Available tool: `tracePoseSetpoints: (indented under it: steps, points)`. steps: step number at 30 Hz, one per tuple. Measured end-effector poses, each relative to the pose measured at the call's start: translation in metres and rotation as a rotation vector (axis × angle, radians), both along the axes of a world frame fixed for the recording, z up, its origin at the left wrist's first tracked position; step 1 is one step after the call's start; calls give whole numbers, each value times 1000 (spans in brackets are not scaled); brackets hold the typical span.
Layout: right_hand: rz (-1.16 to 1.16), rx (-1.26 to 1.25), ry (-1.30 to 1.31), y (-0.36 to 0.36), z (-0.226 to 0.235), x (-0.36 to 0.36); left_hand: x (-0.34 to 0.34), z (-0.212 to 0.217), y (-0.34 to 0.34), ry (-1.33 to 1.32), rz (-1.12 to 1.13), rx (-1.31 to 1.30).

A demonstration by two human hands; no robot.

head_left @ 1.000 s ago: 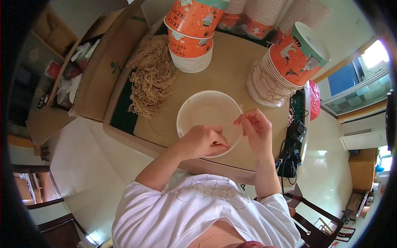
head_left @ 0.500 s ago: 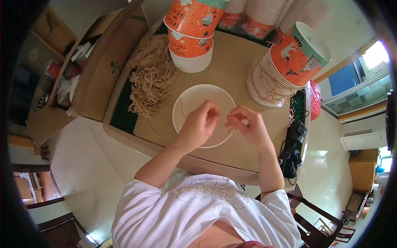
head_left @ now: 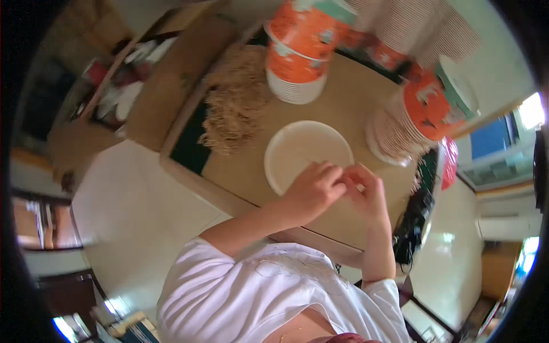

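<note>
A white round tub (head_left: 289, 150), seen from above, stands on the brown board on the table. Over its near right rim my two hands meet. The fingers of my left hand (head_left: 316, 193) are bent and pinched together. Close against them is my right hand (head_left: 367, 190), its thumb and fingers also drawn into a pinch. Whatever lies between the fingertips is too small and blurred to make out. Left of the tub lies a heap of tan string (head_left: 231, 117).
Stacked orange printed paper buckets (head_left: 297, 71) stand behind the tub, with another stack (head_left: 432, 114) at the right. An open cardboard box (head_left: 163, 91) is at the left. Black cables and an adapter (head_left: 416, 220) lie along the table's right edge.
The view has shifted, moving the table contents rightward and slightly down. My hands have come together and now sit nearer the tub's near right rim.
</note>
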State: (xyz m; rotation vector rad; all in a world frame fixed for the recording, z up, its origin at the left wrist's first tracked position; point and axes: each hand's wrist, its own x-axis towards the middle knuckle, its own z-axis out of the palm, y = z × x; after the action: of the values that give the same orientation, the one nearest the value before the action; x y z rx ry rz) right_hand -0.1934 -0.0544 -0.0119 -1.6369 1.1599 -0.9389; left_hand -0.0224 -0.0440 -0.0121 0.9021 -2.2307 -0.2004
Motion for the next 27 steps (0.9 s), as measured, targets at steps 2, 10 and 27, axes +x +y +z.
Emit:
tracePoseSetpoints:
  steps: [2, 10, 27]
  points:
    - [-30, 47, -2, 3, 3, 2, 2, 0, -2, 45, -11, 34]
    - [18, -62, 298, 12, -9, -16, 15, 2, -4, 324, -201, 537]
    - [-202, -27, -57, 24, -24, 8, 22, -13, -11, 163, -158, 450]
